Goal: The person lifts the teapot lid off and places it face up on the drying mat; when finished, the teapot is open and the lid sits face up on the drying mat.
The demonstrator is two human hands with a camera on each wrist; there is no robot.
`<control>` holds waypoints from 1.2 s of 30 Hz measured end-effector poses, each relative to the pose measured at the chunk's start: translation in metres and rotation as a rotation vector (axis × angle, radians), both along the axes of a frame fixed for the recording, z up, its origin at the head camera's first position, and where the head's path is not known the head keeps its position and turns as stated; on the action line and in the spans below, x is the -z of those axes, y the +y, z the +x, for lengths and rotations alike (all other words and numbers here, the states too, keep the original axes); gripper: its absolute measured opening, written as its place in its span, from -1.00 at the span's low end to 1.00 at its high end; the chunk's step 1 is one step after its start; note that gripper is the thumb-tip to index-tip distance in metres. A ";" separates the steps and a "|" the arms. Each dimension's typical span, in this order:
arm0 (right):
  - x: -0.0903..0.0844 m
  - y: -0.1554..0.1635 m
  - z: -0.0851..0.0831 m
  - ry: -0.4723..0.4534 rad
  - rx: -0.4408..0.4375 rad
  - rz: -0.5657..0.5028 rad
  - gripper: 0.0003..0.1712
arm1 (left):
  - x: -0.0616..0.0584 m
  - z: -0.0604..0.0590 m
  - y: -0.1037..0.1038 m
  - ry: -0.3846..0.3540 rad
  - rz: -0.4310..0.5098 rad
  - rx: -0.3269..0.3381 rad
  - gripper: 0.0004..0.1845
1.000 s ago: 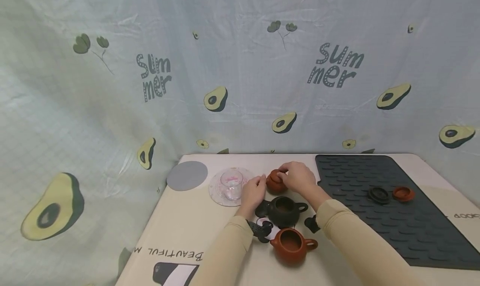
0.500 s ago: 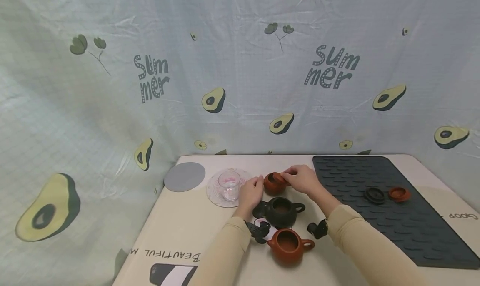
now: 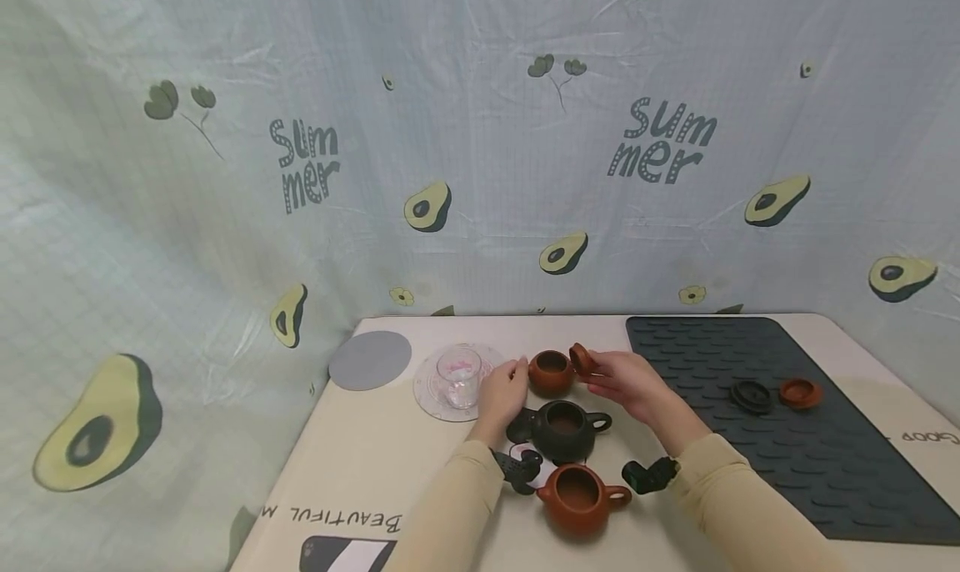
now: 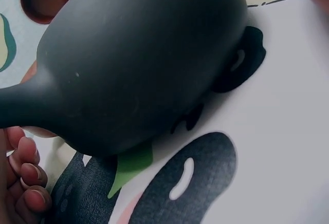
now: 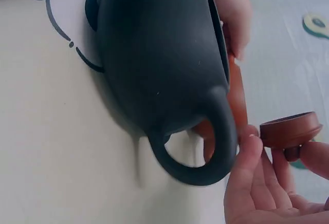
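Farthest back of three teapots stands a small reddish-brown teapot (image 3: 551,377), its top uncovered. My left hand (image 3: 502,395) is at its left side with curled fingers, seeming to pinch the spout, which is hidden. My right hand (image 3: 628,387) holds the teapot lid (image 3: 582,360) just right of the opening. In the right wrist view that lid (image 5: 289,130) is turned knob-down, with thumb and fingers about the knob. A black teapot (image 3: 564,445) without a lid stands nearer, filling much of both wrist views. Closest is another lidless reddish-brown teapot (image 3: 577,518).
A clear glass cup (image 3: 459,380) stands on a round patterned coaster (image 3: 427,401) at left, near a grey disc (image 3: 371,360). On the dark ridged mat (image 3: 705,351) at right lie a black lid (image 3: 752,397) and a reddish-brown lid (image 3: 800,393).
My right hand has lifted the lid off the far teapot, moved it right and tipped it over. My left hand has stayed at the teapot's left side.
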State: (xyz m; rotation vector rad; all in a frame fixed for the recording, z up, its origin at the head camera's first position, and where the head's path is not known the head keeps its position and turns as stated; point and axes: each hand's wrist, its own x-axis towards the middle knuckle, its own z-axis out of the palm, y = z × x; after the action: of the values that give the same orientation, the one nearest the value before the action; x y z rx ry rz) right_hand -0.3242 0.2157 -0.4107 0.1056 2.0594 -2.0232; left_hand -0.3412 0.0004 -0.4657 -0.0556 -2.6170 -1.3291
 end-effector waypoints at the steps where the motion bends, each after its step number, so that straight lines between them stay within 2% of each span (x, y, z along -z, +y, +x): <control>1: 0.002 0.002 0.000 -0.012 0.011 -0.042 -0.43 | 0.000 0.000 0.000 -0.006 0.006 0.001 -0.56; 6: 0.010 0.013 0.000 -0.078 0.057 -0.231 -0.43 | 0.002 -0.001 0.000 -0.001 0.003 -0.008 -0.55; 10: 0.016 0.022 0.003 -0.114 0.041 -0.328 -0.39 | 0.002 -0.001 0.001 0.004 0.005 -0.014 -0.55; 14: 0.022 0.030 0.006 -0.111 0.003 -0.399 -0.38 | 0.001 -0.001 0.001 -0.008 0.002 -0.011 -0.55; 18: 0.028 0.037 0.009 -0.155 0.017 -0.495 -0.51 | 0.002 -0.001 0.001 -0.013 0.001 -0.007 -0.55; 20: 0.030 0.040 0.009 -0.187 0.040 -0.511 -0.57 | 0.002 -0.001 0.000 -0.011 0.000 -0.009 -0.56; 25: 0.030 0.048 0.011 -0.194 0.075 -0.418 -0.54 | 0.003 -0.001 0.001 -0.028 -0.001 -0.007 -0.56; 30: 0.025 0.055 0.011 -0.096 0.093 -0.279 -0.55 | 0.001 -0.004 0.000 -0.014 0.000 -0.010 -0.55; 36: 0.016 0.065 0.014 -0.045 0.147 -0.155 -0.37 | 0.001 -0.005 0.001 -0.015 0.001 -0.001 -0.55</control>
State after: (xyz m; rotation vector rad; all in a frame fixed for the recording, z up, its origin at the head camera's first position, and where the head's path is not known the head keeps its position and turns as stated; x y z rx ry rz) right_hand -0.3100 0.2808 -0.4268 0.2780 1.9103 -2.2372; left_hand -0.3466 0.0013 -0.4671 -0.0446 -2.6285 -1.3356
